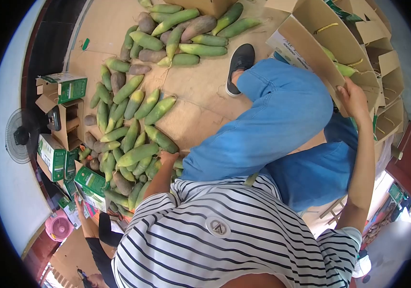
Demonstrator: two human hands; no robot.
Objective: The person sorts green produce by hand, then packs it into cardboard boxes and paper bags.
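My right hand (354,98) is closed on the rim of an upright cardboard box (306,45) with a yellow rope handle. Green radishes (343,69) show inside that box. On the left, my left hand (169,157) is down at the edge of a heap of green radishes, touching or right beside a long green radish (138,154). Its fingers are mostly hidden, so I cannot see whether it grips one. Another green radish (161,139) lies just beyond that hand.
More radishes (179,21) are piled farther forward on the plywood floor (196,105). Open cardboard boxes (388,86) stand in a row at right. Green-and-white cartons (51,156) and a fan (20,134) are at left. Another person's arm (87,223) reaches to a carton at lower left.
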